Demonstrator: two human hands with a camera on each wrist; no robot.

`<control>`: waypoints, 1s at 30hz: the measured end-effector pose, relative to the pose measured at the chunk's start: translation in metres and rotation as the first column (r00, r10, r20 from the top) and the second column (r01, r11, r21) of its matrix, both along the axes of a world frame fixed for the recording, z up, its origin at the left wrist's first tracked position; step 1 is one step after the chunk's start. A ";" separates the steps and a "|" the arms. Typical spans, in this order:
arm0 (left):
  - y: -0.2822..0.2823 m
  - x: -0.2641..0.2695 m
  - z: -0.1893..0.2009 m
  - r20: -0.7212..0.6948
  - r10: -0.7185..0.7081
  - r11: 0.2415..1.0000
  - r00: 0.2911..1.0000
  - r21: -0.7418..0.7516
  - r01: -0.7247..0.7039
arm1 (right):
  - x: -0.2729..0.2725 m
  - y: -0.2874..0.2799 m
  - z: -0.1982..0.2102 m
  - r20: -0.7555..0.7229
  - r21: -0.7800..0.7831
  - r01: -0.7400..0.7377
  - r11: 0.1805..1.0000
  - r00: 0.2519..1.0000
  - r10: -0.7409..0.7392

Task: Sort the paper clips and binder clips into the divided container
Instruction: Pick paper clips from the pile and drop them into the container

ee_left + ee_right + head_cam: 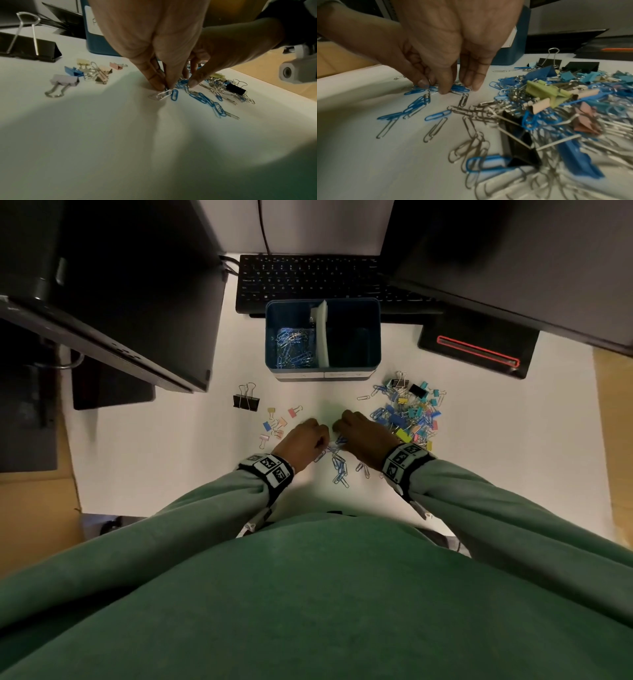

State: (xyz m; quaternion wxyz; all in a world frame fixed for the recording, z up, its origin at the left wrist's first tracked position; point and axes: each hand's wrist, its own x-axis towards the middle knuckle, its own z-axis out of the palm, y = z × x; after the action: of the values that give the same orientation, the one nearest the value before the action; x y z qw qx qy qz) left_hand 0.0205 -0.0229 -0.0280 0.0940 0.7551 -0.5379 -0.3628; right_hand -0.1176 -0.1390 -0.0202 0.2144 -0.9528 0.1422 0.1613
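Note:
The blue divided container [375,337] stands at mid-table; its left compartment holds paper clips [293,347], while the right one looks dark. Both hands meet over a small scatter of blue and silver paper clips [339,469] in front of me. My left hand [322,441] [163,86] pinches a few paper clips at its fingertips. My right hand [337,436] [457,88] has its thumb and fingers curled down around blue paper clips [458,88] on the table. A mixed pile of binder clips and paper clips [409,412] lies right of my right hand.
Several small coloured binder clips [277,422] lie left of my left hand, and a large black binder clip [246,401] beyond them. A keyboard [308,278] sits behind the container. Monitors overhang both sides. A black stand with a red line [479,350] is far right.

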 end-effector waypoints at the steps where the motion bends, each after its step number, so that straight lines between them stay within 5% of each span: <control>1: 0.001 0.001 0.001 -0.010 0.003 1.000 1.000 -0.002 -0.003 | 0.002 0.001 0.001 -0.001 -0.001 -0.021 1.000 1.000 0.021; 7: 0.005 0.014 0.019 -0.108 0.082 0.996 0.991 -0.038 -0.086 | 0.001 -0.002 0.003 -0.061 0.103 0.051 0.993 0.997 -0.045; 13: -0.034 0.050 0.084 -0.259 0.370 0.876 0.892 -0.222 -0.428 | -0.011 -0.015 0.004 0.008 0.284 0.269 0.920 0.959 -0.283; 16: -0.067 0.086 0.097 -0.195 0.480 0.780 0.855 -0.351 -0.518 | -0.002 -0.019 0.019 0.048 0.399 0.333 0.854 0.923 -0.382; 21: -0.076 0.109 0.087 -0.031 0.472 0.830 0.881 -0.321 -0.456 | 0.060 -0.030 0.076 0.304 0.539 0.294 0.789 0.806 -0.508; 24: -0.053 0.089 0.084 0.029 0.498 0.792 0.867 -0.422 -0.441 | 0.103 -0.043 0.087 0.397 0.579 0.283 0.765 0.721 -0.567; 27: -0.017 0.060 0.068 -0.010 0.477 0.835 0.879 -0.309 -0.456 | 0.122 -0.049 0.079 0.356 0.510 0.258 0.820 0.805 -0.475; 30: 0.011 0.023 0.042 0.048 0.229 0.973 0.972 0.000 -0.230 | 0.093 -0.047 0.066 0.337 0.288 0.195 0.937 0.895 -0.290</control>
State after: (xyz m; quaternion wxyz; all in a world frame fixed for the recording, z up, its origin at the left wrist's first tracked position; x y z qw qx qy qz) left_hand 0.0437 -0.0115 0.0141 0.1202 0.8209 -0.4481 -0.3329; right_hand -0.0242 -0.1855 0.0457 0.3731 -0.9062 0.1960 -0.0354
